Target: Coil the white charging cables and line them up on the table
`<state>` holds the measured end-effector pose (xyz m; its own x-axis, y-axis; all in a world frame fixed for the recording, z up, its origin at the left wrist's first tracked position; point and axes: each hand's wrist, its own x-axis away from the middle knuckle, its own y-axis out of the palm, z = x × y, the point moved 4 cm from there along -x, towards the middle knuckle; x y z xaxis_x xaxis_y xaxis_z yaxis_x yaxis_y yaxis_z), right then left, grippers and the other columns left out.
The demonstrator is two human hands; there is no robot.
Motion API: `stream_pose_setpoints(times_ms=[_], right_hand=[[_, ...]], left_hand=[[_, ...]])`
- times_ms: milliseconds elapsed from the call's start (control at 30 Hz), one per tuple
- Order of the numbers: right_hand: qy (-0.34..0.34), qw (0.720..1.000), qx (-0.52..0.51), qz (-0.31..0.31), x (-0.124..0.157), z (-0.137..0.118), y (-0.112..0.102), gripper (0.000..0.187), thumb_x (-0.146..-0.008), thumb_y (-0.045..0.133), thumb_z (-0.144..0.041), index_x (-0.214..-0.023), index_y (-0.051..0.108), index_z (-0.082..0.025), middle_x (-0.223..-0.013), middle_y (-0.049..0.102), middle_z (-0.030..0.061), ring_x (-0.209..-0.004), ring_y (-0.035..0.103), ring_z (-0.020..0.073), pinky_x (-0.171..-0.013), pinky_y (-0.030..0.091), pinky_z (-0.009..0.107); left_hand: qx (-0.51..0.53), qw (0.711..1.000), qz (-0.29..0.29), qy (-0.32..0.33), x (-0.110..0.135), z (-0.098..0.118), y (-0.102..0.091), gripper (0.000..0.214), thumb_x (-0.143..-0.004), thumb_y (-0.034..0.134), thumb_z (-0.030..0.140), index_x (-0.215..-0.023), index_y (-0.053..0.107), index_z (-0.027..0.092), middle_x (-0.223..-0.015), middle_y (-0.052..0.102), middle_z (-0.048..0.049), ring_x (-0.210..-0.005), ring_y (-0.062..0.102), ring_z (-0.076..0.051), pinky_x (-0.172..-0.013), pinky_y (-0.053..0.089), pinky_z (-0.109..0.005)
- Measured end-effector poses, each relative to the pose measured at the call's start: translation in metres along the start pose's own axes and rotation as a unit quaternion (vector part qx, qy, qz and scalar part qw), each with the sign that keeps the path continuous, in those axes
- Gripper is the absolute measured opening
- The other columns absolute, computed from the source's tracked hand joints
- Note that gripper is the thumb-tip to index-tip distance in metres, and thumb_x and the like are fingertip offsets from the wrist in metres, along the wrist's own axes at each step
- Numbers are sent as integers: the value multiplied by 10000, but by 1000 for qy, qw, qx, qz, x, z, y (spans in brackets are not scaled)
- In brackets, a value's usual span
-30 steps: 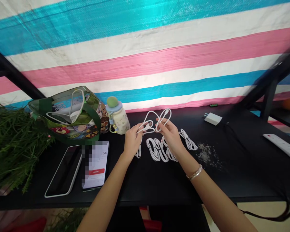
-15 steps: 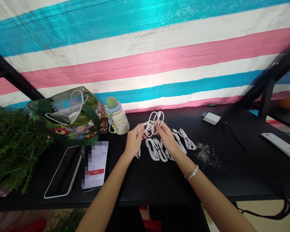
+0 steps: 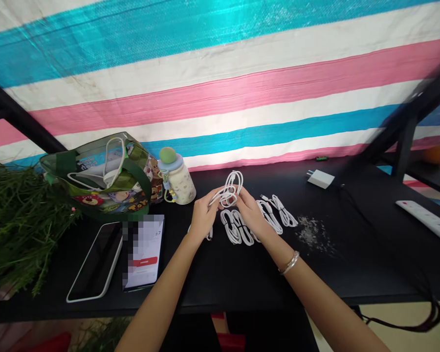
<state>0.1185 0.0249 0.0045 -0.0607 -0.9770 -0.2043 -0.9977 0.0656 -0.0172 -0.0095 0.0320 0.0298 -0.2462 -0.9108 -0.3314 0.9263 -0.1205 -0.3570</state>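
A loose coil of white charging cable (image 3: 228, 190) is held up over the counter between 2 hands. The left hand (image 3: 203, 215) is closed on its lower left side, and the right hand (image 3: 251, 212) grips its right side with the fingers curled in. A silver bangle (image 3: 289, 262) circles the right wrist.

Several bundled white cables (image 3: 269, 216) lie on the black counter (image 3: 220, 278) just below and to the right, and 1 more white cable (image 3: 209, 234) sits under the left hand.

To the left stand a cream plastic bottle with a green dome top (image 3: 176, 181) and a clear green-trimmed cartoon tote bag (image 3: 95, 178). In front of them lie 2 smartphones (image 3: 144, 252). To the right sit a white plug charger (image 3: 320, 179) and a white power strip (image 3: 427, 222).
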Motion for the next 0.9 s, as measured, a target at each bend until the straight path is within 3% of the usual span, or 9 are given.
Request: stream_pose_setpoints(times_ms=[200, 567, 733, 900], right_hand=[[-48, 998, 32, -2, 1, -9, -1, 386, -834, 481, -509, -1022, 638, -210, -996, 698, 61, -963, 618, 229, -901, 453, 367], [-16, 1000, -6, 10, 3, -6, 2, 412, -837, 480, -505, -1084, 665, -232, -1120, 683, 52, -1090, 591, 224, -990, 427, 383], [-17, 999, 24, 11, 3, -5, 1, 424, -841, 468, -499, -1131, 633, -237, -1025, 691, 57, -1026, 605, 241, -905, 471, 394], [-39, 999, 29, -13, 3, -6, 2, 429, -842, 467, -472, -1165, 580, -214, -939, 676, 57, -895, 624, 231, -830, 489, 379]], left_hand=[[26, 999, 3, -24, 2, -3, 4, 367, -839, 474, 222, -1145, 666, 160, -1013, 730, -61, -667, 689, -149, -639, 557, -245], [95, 990, -15, -104, 4, -8, 11, 361, -883, 459, 249, -1186, 634, 161, -1026, 736, -60, -773, 719, -177, -712, 581, -279], [63, 993, -24, -100, 4, -7, 11, 366, -879, 460, 221, -1205, 624, 189, -987, 747, -38, -799, 721, -183, -747, 568, -277], [91, 989, -28, -115, 6, -9, 12, 385, -873, 468, 204, -1232, 605, 184, -1102, 719, -49, -814, 723, -188, -803, 572, -314]])
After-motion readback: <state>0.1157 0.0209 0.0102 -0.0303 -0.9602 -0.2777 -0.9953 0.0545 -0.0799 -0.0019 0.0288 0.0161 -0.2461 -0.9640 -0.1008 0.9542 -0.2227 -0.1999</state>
